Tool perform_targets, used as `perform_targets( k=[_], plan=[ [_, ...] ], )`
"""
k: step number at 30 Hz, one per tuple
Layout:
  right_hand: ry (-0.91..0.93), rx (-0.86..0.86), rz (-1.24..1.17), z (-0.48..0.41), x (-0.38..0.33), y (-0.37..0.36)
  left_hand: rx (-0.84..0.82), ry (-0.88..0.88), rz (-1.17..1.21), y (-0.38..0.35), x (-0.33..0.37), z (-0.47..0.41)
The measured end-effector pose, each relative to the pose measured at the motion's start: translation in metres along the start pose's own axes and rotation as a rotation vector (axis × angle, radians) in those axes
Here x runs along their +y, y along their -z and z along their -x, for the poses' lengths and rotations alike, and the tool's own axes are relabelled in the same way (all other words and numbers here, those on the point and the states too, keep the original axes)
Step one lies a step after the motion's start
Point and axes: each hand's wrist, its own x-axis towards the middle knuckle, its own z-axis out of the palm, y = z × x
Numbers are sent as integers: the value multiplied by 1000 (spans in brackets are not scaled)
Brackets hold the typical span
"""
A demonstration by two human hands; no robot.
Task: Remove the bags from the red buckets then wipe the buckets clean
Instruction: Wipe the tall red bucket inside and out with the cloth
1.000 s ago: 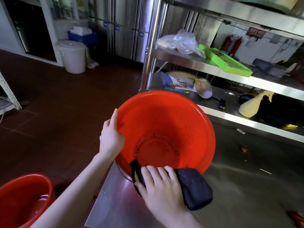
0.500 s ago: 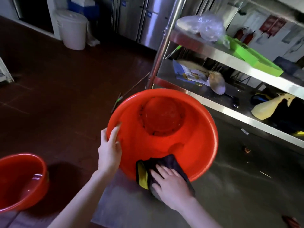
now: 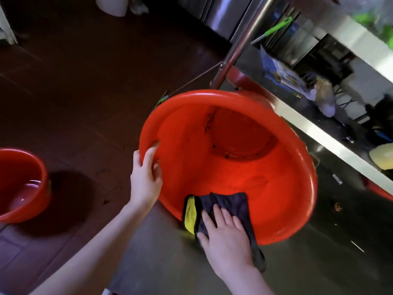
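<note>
Left hand: curled round bucket rim, 9 o'clock.
Right hand: flat, pressing cloth, 6 o'clock.
Tip: sweep firmly toward specks at base.

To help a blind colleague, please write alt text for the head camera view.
A person's right hand presses a dark cloth on the inner wall of a tilted red bucket on a steel table, while the left hand grips its rim. A second red bucket stands on the floor.
</note>
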Motion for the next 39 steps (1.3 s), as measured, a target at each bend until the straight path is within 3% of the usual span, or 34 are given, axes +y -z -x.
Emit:
perform_targets(
  k=[8,12,18,26,32,36,39],
  plan=[
    [-1,178,108,-17,4,-21,81,26,-54,-22,-16,4],
    [22,240,14,-29,-1,-27,33,71,0,-43,-21,24],
    [-19,-5,-151,-64,-3,-45,40,98,37,-67,-24,45],
    [-303,80,-227,-154,-5,-45,-56,83,45,-63,-35,38],
    [-455,-22,-371,-258,44,-23,-96,61,98,-61,-37,38],
    [-415,30,-353,-270,47,-19,-73,49,94,-63,-38,38],
    [-266,115,-257,-227,26,-28,-73,75,59,-65,-36,40]
  ],
)
